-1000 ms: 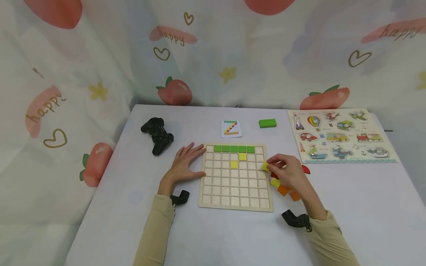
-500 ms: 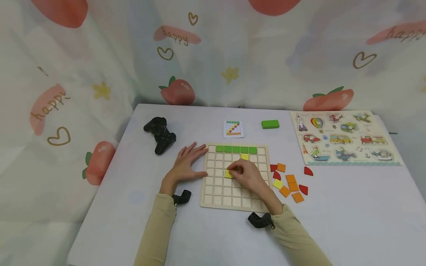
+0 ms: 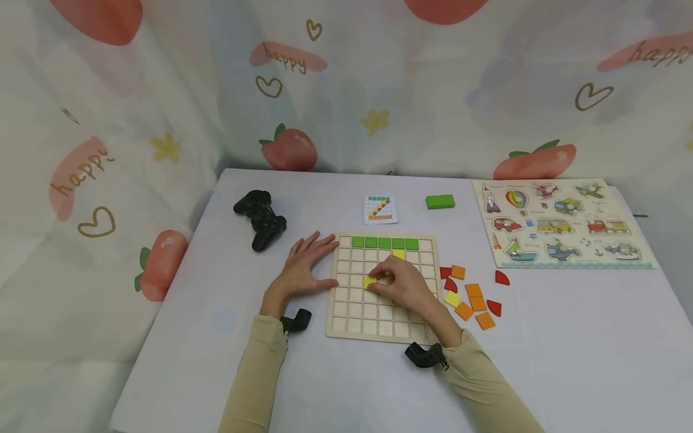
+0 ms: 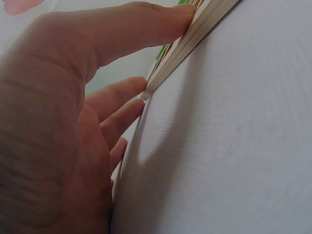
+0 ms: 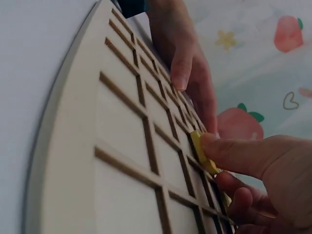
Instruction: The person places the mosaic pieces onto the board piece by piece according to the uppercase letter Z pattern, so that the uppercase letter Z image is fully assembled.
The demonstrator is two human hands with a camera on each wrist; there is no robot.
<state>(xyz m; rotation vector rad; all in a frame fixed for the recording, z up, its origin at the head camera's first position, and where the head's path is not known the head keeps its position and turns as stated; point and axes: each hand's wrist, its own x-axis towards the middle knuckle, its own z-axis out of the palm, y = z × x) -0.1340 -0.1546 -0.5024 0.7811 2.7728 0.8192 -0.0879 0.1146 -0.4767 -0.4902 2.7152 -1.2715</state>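
A wooden grid board (image 3: 354, 310) lies on the white table, with a row of green square tiles (image 3: 384, 243) along its far side. One yellow tile (image 3: 398, 254) sits just below that row. Over the board's middle, my right hand (image 3: 403, 287) pinches another yellow tile (image 3: 369, 282) between thumb and fingers. In the right wrist view this yellow tile (image 5: 197, 146) is tilted against the grid ridges. My left hand (image 3: 298, 272) is spread at the board's left edge; its thumb (image 4: 165, 22) and fingertips touch the rim. The right hand hides some cells.
Right of the board lie loose orange tiles (image 3: 473, 291), a yellow tile (image 3: 452, 299) and red quarter-round pieces (image 3: 502, 278). Behind it are a pattern card (image 3: 380, 210) and a green block (image 3: 440, 201). A black game controller (image 3: 260, 219) and a picture puzzle (image 3: 563, 225) flank them.
My right hand has carried a yellow tile leftward from the board's right edge to its middle, then shifted it slightly left. The left hand has stayed at the board's edge.
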